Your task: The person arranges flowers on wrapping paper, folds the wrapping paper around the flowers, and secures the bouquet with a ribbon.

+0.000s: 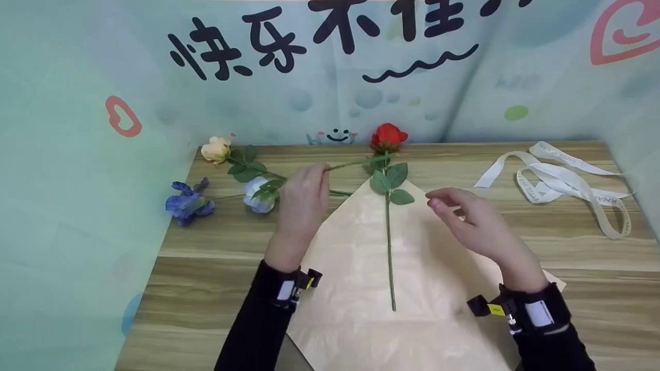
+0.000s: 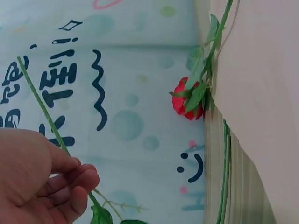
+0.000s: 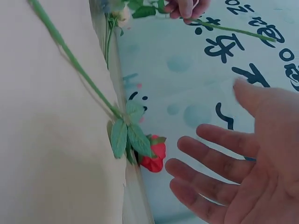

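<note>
My left hand [image 1: 304, 198] pinches a green flower stem [image 2: 39, 102] between thumb and fingers. The stem's bare end points right, and leaves show below the fingers in the left wrist view. It seems to belong to the pale blue-white flower [image 1: 259, 196], though the hand hides the join. A red rose [image 1: 388, 138] lies stem toward me on a cream sheet of wrapping paper [image 1: 350, 268], its head past the paper's far corner. To the right of the rose, my right hand [image 1: 472, 221] hovers over the paper, fingers spread and holding nothing.
At the left lie a peach rose [image 1: 215, 149] and a blue-purple flower [image 1: 188, 203]. A loosely looped white printed ribbon [image 1: 546, 193] rests at the back right of the wooden table [image 1: 206, 288]. Printed cloth [image 1: 330, 103] stands along the back and sides.
</note>
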